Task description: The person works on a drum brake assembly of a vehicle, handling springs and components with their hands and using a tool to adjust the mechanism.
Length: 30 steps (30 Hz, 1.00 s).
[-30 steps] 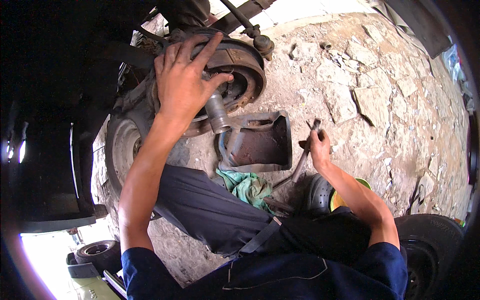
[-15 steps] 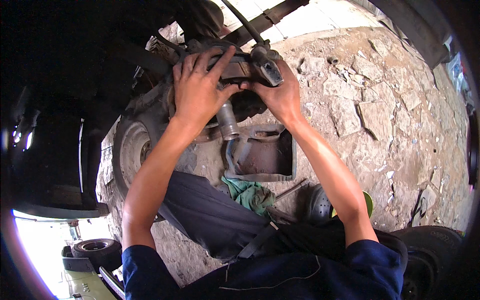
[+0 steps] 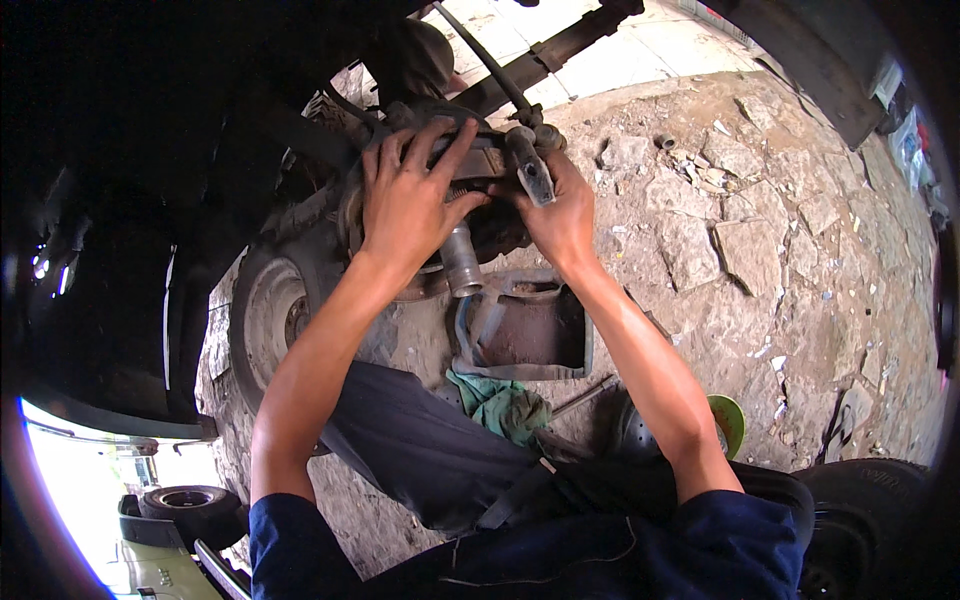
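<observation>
Both my hands work at a dark, greasy wheel-end brake assembly. My left hand (image 3: 408, 212) lies over its upper left side, fingers spread across the far edge and thumb pointing inward. My right hand (image 3: 562, 218) grips the right side, its thumb reaching toward the left one and its other fingers mostly hidden behind. Between them is a curved brake shoe (image 3: 487, 162), dark with a brownish face. Below my left thumb a grey metal spindle (image 3: 461, 262) sticks out toward me, with a small coil spring near its base. A metal fitting (image 3: 530, 165) hangs in front of my right hand.
Beneath the spindle sits a cut-open plastic container (image 3: 530, 335). Nearby lie a green rag (image 3: 505, 405) and a metal bar (image 3: 588, 394). A tyred wheel (image 3: 275, 310) is at left; another tyre (image 3: 860, 515) is lower right. Cracked, stony ground (image 3: 740, 240) spreads right.
The view has shifted slightly, so the assembly sits a little lower. My right hand and the hanging fitting have changed angle a little; both hands stay on the assembly.
</observation>
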Motion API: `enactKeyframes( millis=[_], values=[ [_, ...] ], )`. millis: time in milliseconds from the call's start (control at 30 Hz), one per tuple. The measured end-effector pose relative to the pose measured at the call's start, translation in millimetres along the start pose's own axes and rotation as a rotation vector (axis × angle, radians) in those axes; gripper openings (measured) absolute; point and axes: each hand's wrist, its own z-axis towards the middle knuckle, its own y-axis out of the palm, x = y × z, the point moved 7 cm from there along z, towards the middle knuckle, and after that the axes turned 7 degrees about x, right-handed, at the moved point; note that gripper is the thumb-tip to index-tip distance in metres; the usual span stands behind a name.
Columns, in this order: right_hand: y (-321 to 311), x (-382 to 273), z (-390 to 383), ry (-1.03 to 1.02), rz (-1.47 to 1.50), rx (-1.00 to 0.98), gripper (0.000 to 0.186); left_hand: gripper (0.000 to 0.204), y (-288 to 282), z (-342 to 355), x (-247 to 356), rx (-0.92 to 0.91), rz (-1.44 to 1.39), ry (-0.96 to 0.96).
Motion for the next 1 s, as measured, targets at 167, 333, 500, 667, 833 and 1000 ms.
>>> enactKeyframes(
  millis=[167,333,500,667,833,1000],
  values=[
    [1.4,0.3,4.1,0.012,-0.038,0.014,0.04,0.077,2.1,2.2,0.5,-0.011,-0.035,-0.003],
    [-6.0,-6.2,-1.5,-0.081,0.017,0.052,0.042,0.076,4.9,2.8,-0.9,-0.052,0.081,-0.02],
    [-9.9,-1.0,-6.7,0.08,0.131,-0.022,0.04,0.064,-5.6,3.7,-7.5,-0.074,-0.166,-0.003],
    [-13.7,29.8,-13.4,0.281,0.351,-0.02,0.044,0.021,-62.1,-2.9,3.2,0.039,-0.731,-0.39],
    [-15.9,38.4,-16.6,0.393,0.248,-0.13,0.045,0.029,-56.2,-88.0,96.8,-0.549,-0.998,-0.408],
    [-17.8,39.6,-12.9,0.345,0.256,-0.107,0.042,0.031,4.4,-191.0,180.2,-0.924,-0.812,-0.093]
  ],
)
